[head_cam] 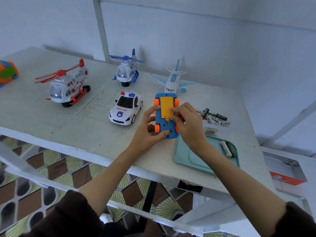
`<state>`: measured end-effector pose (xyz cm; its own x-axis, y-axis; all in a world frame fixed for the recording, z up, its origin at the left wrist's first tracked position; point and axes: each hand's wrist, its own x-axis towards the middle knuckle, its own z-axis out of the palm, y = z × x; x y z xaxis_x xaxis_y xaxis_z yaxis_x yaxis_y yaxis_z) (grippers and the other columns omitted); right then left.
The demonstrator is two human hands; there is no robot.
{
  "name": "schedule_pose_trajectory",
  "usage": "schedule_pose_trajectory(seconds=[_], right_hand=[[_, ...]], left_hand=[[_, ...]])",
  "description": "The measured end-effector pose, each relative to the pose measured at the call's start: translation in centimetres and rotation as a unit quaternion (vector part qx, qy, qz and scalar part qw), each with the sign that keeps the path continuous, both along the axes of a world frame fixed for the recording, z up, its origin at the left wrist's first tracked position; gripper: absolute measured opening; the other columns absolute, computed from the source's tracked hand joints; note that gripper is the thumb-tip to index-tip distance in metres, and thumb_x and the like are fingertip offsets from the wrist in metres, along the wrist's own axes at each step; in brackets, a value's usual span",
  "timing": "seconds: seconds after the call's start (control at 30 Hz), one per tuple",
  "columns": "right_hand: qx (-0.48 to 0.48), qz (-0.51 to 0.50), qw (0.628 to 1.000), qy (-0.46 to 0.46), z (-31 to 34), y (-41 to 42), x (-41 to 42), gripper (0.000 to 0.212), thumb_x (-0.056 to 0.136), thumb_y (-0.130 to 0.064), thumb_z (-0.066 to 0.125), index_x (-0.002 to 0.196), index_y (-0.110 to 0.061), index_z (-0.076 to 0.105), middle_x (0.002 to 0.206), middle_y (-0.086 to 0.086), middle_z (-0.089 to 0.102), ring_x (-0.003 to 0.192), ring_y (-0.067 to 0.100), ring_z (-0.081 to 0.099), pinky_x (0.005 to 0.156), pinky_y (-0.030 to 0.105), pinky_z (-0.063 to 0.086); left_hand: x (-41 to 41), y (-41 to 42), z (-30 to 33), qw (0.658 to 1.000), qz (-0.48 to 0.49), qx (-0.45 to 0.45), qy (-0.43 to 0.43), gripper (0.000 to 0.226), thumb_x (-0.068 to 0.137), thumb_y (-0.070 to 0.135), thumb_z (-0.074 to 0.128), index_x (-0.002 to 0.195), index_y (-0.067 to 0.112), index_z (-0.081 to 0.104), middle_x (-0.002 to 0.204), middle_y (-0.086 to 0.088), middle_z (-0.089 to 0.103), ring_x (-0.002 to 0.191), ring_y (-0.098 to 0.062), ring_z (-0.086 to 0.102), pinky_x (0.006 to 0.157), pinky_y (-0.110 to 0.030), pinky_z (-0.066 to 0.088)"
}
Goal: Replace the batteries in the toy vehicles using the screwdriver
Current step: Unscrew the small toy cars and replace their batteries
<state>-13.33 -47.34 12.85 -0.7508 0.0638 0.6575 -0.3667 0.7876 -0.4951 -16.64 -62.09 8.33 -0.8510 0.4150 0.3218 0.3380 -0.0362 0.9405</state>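
1. Head view: both hands hold a blue toy car (166, 124) turned underside up, above the near part of the white table (51, 115)
2. The left hand (148, 130) grips the car's left side, fingers curled round it between the orange wheels, thumb lying on the blue underside near the speaker holes
3. The right hand (187, 122) has its fingertips pressed on the yellow battery cover (165, 107), which lies flat on the car's underside
4. Just beyond the right hand lies a loose heap of batteries (214, 117) on the table
5. Under the right wrist sits a teal tray (193, 156) with two batteries (228, 148) at its far right side
6. Left of the left hand stands a police car (125, 108); further left, a red helicopter (68, 84)
7. Beyond the hands stand a blue helicopter (126, 70) and a white airplane (174, 79)
8. No screwdriver can be made out
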Motion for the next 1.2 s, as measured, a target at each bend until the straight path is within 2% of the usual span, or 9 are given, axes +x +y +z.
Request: schedule_pose_trajectory(seconds=[0.3, 0.43, 0.53, 0.63, 0.73, 0.87, 0.93, 1.03, 1.2], right_hand=[[0.051, 0.011, 0.999, 0.016, 0.1, 0.1, -0.1, 0.007, 0.08, 0.001, 0.059, 0.083, 0.007, 0.063, 0.078, 0.019, 0.054, 0.068, 0.027, 0.052, 0.062, 0.025, 0.039], [0.058, 0.014, 0.998, 0.015, 0.2, 0.0, -0.2, 0.018, 0.084, -0.008, 0.05, 0.078, 0.006, 0.061, 0.076, 0.019, 0.052, 0.066, 0.029, 0.051, 0.06, 0.029, 0.04], [0.08, 0.032, 0.996, -0.004, 0.2, 0.1, -0.2, 0.008, 0.081, -0.002, 0.056, 0.08, 0.005, 0.06, 0.079, 0.018, 0.052, 0.068, 0.028, 0.051, 0.06, 0.031, 0.045], [0.079, 0.052, 0.995, -0.036, 0.4, 0.3, 0.1, 0.016, 0.077, -0.011, 0.062, 0.085, 0.002, 0.059, 0.084, 0.015, 0.051, 0.073, 0.024, 0.05, 0.063, 0.032, 0.048], [0.07, 0.051, 0.995, -0.055, 0.5, 0.3, 0.1, 0.019, 0.074, -0.01, 0.067, 0.085, 0.001, 0.057, 0.086, 0.014, 0.05, 0.075, 0.024, 0.05, 0.063, 0.033, 0.049], [0.0, 0.026, 0.997, -0.074, 0.8, 0.1, 0.1, 0.021, 0.068, -0.002, 0.074, 0.082, 0.002, 0.059, 0.084, 0.007, 0.046, 0.068, 0.011, 0.044, 0.065, 0.009, 0.04], [-0.029, 0.017, 0.996, -0.086, 1.1, -0.2, 0.1, 0.015, 0.067, 0.003, 0.073, 0.077, 0.002, 0.061, 0.082, 0.004, 0.044, 0.066, 0.005, 0.041, 0.064, 0.003, 0.036], [0.023, 0.036, 0.994, -0.096, 1.0, -0.6, 0.1, 0.006, 0.072, 0.007, 0.065, 0.076, 0.002, 0.064, 0.082, 0.004, 0.042, 0.073, 0.017, 0.042, 0.064, 0.008, 0.028], [0.078, 0.062, 0.989, -0.112, 1.1, -0.1, 0.5, 0.011, 0.078, -0.001, 0.063, 0.089, 0.001, 0.066, 0.088, 0.009, 0.044, 0.079, 0.019, 0.042, 0.068, 0.012, 0.029]], left_hand=[[0.0, 0.1, 0.0, 1.0, 0.002, 0.0, 0.002, 0.067, 0.076, 0.017, 0.072, 0.129, 0.037, 0.036, 0.123, 0.01, 0.05, 0.103, -0.01, 0.062, 0.077, -0.031, 0.058], [-0.1, 0.1, 0.0, 1.0, 0.0, 0.0, 0.0, 0.069, 0.075, 0.023, 0.074, 0.13, 0.038, 0.035, 0.125, 0.006, 0.051, 0.103, -0.012, 0.063, 0.078, -0.034, 0.058], [-0.1, 0.1, 0.0, 1.0, 0.0, 0.0, 0.005, 0.068, 0.072, 0.033, 0.072, 0.129, 0.04, 0.035, 0.126, 0.006, 0.052, 0.104, -0.014, 0.063, 0.078, -0.035, 0.058], [-0.1, 0.0, -0.1, 1.0, -0.002, -0.001, 0.006, 0.068, 0.073, 0.032, 0.072, 0.13, 0.042, 0.036, 0.126, 0.0, 0.054, 0.103, -0.021, 0.063, 0.079, -0.038, 0.058], [-0.1, 0.0, -0.1, 1.0, -0.004, -0.004, 0.007, 0.069, 0.075, 0.025, 0.073, 0.131, 0.04, 0.036, 0.124, 0.004, 0.053, 0.1, -0.016, 0.064, 0.079, -0.039, 0.059], [-0.1, 0.0, -0.4, 1.0, -0.005, -0.009, 0.014, 0.071, 0.075, 0.023, 0.074, 0.134, 0.034, 0.036, 0.124, 0.006, 0.051, 0.097, -0.013, 0.064, 0.078, -0.041, 0.059], [-0.1, 0.0, -0.4, 1.0, -0.005, -0.011, 0.017, 0.071, 0.074, 0.027, 0.073, 0.134, 0.035, 0.036, 0.124, 0.004, 0.052, 0.097, -0.015, 0.064, 0.078, -0.042, 0.059], [-0.1, 0.0, -0.3, 1.0, -0.003, -0.003, 0.004, 0.07, 0.072, 0.029, 0.072, 0.132, 0.038, 0.037, 0.121, 0.002, 0.056, 0.095, -0.019, 0.066, 0.079, -0.041, 0.059], [-0.1, 0.0, -0.3, 1.0, 0.002, -0.007, 0.006, 0.07, 0.073, 0.031, 0.072, 0.133, 0.038, 0.037, 0.119, 0.003, 0.057, 0.094, -0.02, 0.066, 0.079, -0.041, 0.059]])
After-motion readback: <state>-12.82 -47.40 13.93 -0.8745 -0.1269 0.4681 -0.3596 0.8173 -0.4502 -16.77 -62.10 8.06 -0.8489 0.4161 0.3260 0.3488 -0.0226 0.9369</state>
